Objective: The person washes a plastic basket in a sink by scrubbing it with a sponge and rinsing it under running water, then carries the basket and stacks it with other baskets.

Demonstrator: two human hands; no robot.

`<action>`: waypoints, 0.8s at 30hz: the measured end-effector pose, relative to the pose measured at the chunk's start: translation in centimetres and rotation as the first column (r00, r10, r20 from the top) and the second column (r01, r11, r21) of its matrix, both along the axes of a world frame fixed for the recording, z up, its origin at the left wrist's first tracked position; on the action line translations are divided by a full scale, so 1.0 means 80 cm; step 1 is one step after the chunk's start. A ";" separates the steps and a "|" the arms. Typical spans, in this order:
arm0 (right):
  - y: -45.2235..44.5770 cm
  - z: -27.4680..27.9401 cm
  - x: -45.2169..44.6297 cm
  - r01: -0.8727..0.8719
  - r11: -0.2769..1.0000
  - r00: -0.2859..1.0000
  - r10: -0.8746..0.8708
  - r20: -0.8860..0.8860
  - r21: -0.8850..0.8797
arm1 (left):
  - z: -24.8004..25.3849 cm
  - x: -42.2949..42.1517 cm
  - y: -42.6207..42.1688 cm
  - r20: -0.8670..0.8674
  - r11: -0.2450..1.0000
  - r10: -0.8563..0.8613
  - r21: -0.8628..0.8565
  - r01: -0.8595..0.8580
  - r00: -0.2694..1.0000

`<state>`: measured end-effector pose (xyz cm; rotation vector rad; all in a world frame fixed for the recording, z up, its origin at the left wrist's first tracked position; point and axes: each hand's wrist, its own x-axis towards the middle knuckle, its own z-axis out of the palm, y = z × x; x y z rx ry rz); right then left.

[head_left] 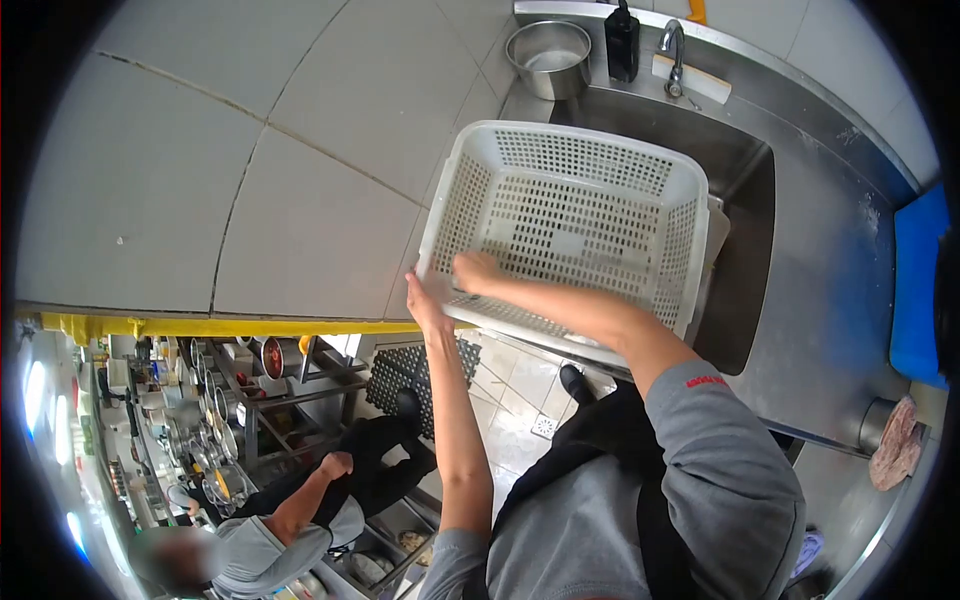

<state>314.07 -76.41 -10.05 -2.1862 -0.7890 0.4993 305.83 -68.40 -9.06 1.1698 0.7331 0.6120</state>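
A large white perforated plastic basket rests tilted over the sink, its open side toward me. My left hand grips the basket's rim at the near left corner. Inside the basket, close to its left wall, my right hand is curled closed against the plastic. Whatever those fingers hold, if anything, is hidden. Part of a pale flat object shows in the sink behind the basket's right side.
A round metal pot, a black bottle and the tap stand along the sink's back edge. A blue bin is at right. Lower left, another person works near shelves of pans. A drain lies in the floor.
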 end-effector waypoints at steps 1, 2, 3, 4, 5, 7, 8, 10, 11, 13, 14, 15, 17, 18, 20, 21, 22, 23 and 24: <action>0.006 -0.006 -0.002 -0.012 1.000 0.999 0.012 0.034 -0.008 | 0.004 0.000 -0.005 0.005 1.000 -0.009 -0.003 0.009 1.000; 0.005 0.008 0.001 -0.027 0.999 0.997 0.029 0.076 -0.024 | 0.004 0.005 -0.005 0.044 0.999 -0.032 -0.030 0.033 0.999; 0.003 0.018 -0.003 -0.046 0.998 0.993 0.050 0.105 -0.041 | 0.002 0.003 -0.004 0.071 0.997 -0.050 -0.058 0.054 0.996; 0.003 0.028 -0.004 -0.062 0.998 0.997 0.061 0.040 0.023 | -0.001 0.000 0.000 0.097 0.994 -0.065 -0.082 0.074 0.993; 0.003 0.035 -0.001 -0.075 0.993 0.997 0.078 -0.029 0.087 | -0.005 -0.003 0.004 0.076 0.994 -0.082 -0.069 0.087 0.994; 0.018 0.004 0.001 0.019 0.999 0.997 -0.016 -0.076 0.034 | -0.008 -0.005 0.013 0.041 0.992 -0.118 -0.037 0.120 0.992; 0.023 -0.012 0.005 0.040 0.999 0.999 -0.040 -0.002 0.011 | -0.004 0.001 0.012 0.050 0.994 -0.101 -0.036 0.103 0.994; 0.020 -0.032 0.002 0.087 0.995 0.988 -0.081 0.133 -0.040 | 0.006 0.003 -0.002 0.056 0.997 -0.064 -0.044 0.067 0.996; 0.012 -0.019 0.003 0.048 0.999 0.998 -0.048 0.032 -0.013 | 0.005 0.005 -0.005 0.072 0.995 -0.076 -0.054 0.080 0.995; 0.002 0.026 0.003 -0.030 0.998 0.984 0.039 -0.172 0.054 | 0.002 0.005 0.001 0.100 0.993 -0.086 -0.074 0.093 0.991; 0.002 0.014 -0.007 0.004 0.999 0.996 -0.001 -0.092 0.036 | 0.002 0.003 -0.001 0.061 0.996 -0.068 -0.058 0.072 0.996; 0.000 -0.006 -0.021 0.044 0.999 0.999 -0.044 -0.010 0.025 | 0.007 0.003 -0.003 0.021 0.998 -0.056 -0.038 0.057 0.998; -0.019 -0.042 -0.018 -0.068 0.998 0.952 0.061 0.299 0.012 | 0.019 0.010 -0.011 -0.015 1.000 -0.021 0.007 0.021 1.000; -0.021 -0.044 -0.008 -0.172 0.985 0.904 0.168 0.394 -0.024 | 0.012 0.011 -0.002 0.012 0.999 -0.033 0.035 0.032 0.999; -0.023 -0.052 0.018 -0.372 0.918 0.744 0.385 0.547 -0.140 | -0.009 0.007 0.010 0.061 0.996 -0.045 0.076 0.040 0.997; -0.026 -0.051 0.035 -0.353 0.923 0.723 0.374 0.582 -0.154 | -0.002 0.007 0.007 0.036 0.999 -0.021 0.045 0.019 0.999; -0.029 -0.049 0.055 -0.335 0.927 0.697 0.364 0.619 -0.168 | -0.002 0.009 0.010 0.021 0.999 -0.011 0.050 0.010 1.000; -0.030 -0.046 0.071 -0.315 0.932 0.671 0.352 0.653 -0.179 | -0.004 0.011 0.016 0.005 0.998 -0.003 0.056 0.002 1.000; -0.032 -0.048 0.084 -0.238 0.963 0.731 0.262 0.630 -0.125 | -0.006 0.013 0.019 -0.014 0.998 0.003 0.058 -0.002 1.000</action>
